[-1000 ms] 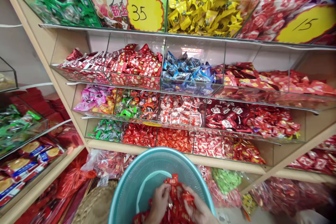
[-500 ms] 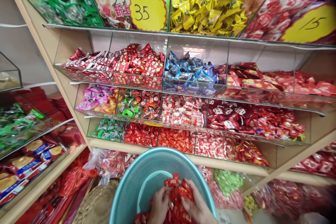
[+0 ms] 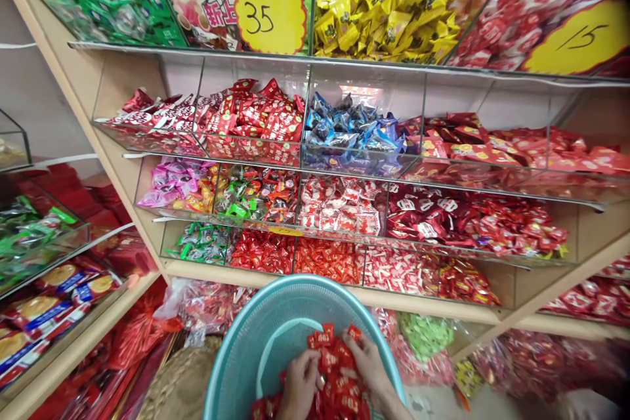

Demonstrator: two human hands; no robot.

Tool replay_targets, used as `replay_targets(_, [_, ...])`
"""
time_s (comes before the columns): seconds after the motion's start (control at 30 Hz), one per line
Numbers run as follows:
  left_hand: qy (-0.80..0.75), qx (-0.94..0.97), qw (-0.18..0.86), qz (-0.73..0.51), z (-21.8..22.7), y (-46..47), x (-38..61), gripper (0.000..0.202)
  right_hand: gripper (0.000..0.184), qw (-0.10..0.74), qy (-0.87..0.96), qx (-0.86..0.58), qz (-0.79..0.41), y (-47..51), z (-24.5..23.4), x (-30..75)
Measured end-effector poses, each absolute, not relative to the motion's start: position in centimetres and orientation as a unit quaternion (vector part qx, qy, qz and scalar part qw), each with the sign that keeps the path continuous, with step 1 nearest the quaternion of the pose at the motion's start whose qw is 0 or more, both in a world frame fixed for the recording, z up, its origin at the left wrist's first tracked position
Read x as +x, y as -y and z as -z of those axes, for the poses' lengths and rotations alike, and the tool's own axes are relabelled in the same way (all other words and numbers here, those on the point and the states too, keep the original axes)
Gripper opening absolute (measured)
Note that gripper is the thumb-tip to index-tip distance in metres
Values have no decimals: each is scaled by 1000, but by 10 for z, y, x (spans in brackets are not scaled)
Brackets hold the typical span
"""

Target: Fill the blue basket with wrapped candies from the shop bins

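Note:
A teal plastic basket sits at the bottom centre, partly filled with small red wrapped candies. My left hand and my right hand are both inside the basket, fingers curled round a heap of these red candies gathered between them. Several packets stick up above my fingers. My wrists are cut off by the lower edge of the picture.
A wooden shelf unit with clear bins fills the view: green, yellow, red, blue and pink candies. Yellow price tags read 35 and 15. More bins stand at the left. Bagged sweets lie under the lowest shelf.
My hands have scooped the red candies together and lifted the heap slightly; my right hand has moved up and closer round it. The view shifted a little.

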State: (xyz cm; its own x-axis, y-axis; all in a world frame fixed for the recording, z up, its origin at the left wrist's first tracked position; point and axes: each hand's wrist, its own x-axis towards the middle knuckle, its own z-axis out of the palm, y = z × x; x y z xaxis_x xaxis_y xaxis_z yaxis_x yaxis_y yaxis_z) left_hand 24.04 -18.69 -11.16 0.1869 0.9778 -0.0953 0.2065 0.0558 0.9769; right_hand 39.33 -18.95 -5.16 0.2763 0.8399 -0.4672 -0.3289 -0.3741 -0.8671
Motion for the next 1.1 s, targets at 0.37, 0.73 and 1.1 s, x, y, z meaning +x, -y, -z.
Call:
replay_targets(0.37, [-519,574,514,-370,111,188,240,52,32,454,440,-663,-401,177,54,401])
replay_targets(0.73, [-512,591,503,-367,109,189,239,44,23,483,502,-648,-306,176,61,406])
replay_targets(1.1, [-517,595,498,-361,110,189,239,40,28,433,563,-643,-286,174,76,408])
